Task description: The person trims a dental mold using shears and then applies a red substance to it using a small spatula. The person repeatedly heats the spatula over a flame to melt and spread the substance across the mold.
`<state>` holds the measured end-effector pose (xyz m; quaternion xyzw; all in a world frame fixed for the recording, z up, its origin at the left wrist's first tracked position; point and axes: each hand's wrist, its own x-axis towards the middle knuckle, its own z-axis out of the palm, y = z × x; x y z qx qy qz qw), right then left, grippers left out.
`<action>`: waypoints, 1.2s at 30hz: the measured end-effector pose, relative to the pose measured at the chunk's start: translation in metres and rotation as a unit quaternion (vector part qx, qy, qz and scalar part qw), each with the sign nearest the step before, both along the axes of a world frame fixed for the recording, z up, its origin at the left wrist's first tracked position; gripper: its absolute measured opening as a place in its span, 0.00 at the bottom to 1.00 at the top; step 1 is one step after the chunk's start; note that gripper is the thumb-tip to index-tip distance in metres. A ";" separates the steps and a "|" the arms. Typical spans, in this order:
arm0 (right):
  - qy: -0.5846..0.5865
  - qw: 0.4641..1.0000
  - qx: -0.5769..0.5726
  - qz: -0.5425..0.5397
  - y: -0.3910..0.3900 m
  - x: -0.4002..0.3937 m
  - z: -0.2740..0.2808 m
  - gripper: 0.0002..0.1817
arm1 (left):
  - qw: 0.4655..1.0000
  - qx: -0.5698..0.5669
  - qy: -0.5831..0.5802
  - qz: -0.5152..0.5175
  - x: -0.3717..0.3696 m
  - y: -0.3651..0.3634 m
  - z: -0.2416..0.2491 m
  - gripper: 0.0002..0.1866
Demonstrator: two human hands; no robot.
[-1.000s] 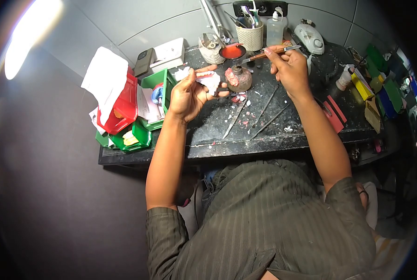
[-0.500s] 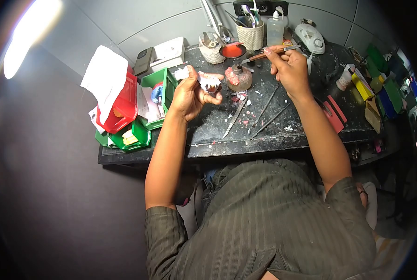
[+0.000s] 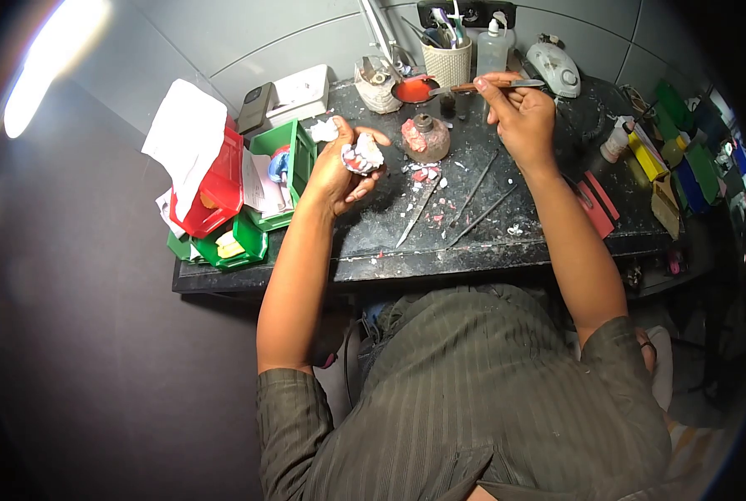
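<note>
My left hand [image 3: 333, 179] is closed around a dental model [image 3: 363, 155], white with pink-red and pale tooth-like parts on its near side. In my right hand [image 3: 523, 121] is a wax knife [image 3: 465, 87] with a brown handle, gripped between thumb and fingers. Its left tip reaches the edge of a small dark pan of red wax [image 3: 413, 90]. Below the pan stands a round spirit burner [image 3: 427, 144] with a pink lump stuck to its side; I cannot make out a flame.
Several thin metal tools [image 3: 475, 190] and wax scraps lie on the black bench [image 3: 373, 242]. Green and red bins [image 3: 216, 188] with papers stand at left. Behind are a cup of brushes [image 3: 448, 65] and a clear bottle [image 3: 492, 52]. Pink wax sheets [image 3: 600, 204] lie at right.
The wax knife's tip has moved up and left from above the burner to the wax pan. My left hand has turned the dental model and shifted it slightly left.
</note>
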<state>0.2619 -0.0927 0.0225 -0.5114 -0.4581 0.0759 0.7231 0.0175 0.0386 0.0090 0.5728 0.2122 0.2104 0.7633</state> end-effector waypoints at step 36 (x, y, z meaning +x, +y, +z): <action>-0.007 0.978 -0.041 0.203 -0.008 -0.052 -0.007 0.06 | 0.994 -0.091 0.066 0.013 0.001 -0.007 0.010 0.68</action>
